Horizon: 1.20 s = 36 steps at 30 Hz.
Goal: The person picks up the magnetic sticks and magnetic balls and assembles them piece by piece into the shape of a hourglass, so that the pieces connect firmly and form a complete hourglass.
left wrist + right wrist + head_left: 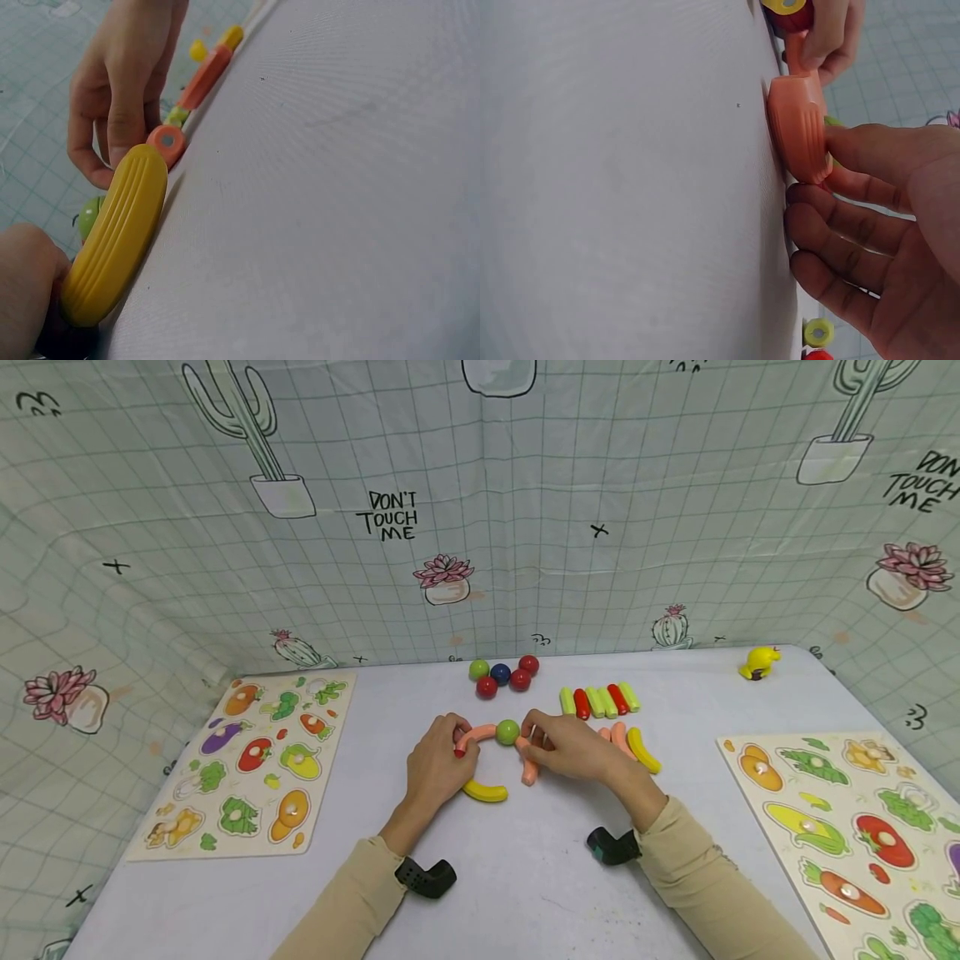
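My left hand (441, 758) grips a salmon curved rod (480, 733) at its left end. A dark red ball (799, 16) sits by those fingers, mostly hidden in the head view. A yellow curved rod (486, 792) meets this ball and lies on the table below the hand. At the salmon rod's right end is a light green ball (507, 732). My right hand (566, 745) pinches a second salmon curved rod (799, 124) between thumb and finger; its upper end is at the green ball, its lower end points toward me.
Several red, green and blue balls (500, 674) lie at the back. Straight green and red rods (596, 702) form a row, with salmon and yellow curved rods (643, 752) in front. Vegetable puzzle boards (330, 760) flank both sides. A yellow toy (761, 662) stands back right.
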Available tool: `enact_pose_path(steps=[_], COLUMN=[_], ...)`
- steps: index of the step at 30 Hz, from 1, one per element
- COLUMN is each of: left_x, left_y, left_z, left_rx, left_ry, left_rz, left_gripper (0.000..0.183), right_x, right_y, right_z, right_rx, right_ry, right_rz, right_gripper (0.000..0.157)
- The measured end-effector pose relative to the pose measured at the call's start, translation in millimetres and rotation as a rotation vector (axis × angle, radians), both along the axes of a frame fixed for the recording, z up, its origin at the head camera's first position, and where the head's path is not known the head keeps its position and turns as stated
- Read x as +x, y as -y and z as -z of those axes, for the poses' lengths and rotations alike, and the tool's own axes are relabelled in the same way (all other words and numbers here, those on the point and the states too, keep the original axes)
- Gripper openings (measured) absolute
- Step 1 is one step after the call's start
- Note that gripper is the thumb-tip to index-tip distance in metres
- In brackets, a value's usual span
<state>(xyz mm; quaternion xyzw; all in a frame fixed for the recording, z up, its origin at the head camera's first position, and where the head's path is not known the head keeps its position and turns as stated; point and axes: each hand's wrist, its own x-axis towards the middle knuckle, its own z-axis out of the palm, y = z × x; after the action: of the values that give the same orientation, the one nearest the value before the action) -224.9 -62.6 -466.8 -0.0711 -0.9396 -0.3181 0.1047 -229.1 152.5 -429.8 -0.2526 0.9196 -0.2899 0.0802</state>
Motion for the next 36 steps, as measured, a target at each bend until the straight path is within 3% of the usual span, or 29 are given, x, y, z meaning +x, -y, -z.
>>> enact_pose_path(steps=[21,29,36], left_x=[0.3,1.9,1.8], left_y=[0.2,-0.5,-0.6], left_z=[-0.5,-1.0,-0.7], left_rx=[-0.005,-0.004,-0.002], left_ry=[0.000,-0.006,-0.012], left_rz=[0.001,0.007,0.005], left_gripper=[0.013,0.013,0.012], right_x=[-0.2,-3.4,-10.5], right_y=[0.4,-2.9,-5.3], right_z=[0.2,-0.7,-1.8], right_rx=[-0.022,-0.027,-0.052], right_ry=[0.016,0.058,0.023], right_rz=[-0.002,0.030,0.072], right_gripper=[0.019,0.016,0.010])
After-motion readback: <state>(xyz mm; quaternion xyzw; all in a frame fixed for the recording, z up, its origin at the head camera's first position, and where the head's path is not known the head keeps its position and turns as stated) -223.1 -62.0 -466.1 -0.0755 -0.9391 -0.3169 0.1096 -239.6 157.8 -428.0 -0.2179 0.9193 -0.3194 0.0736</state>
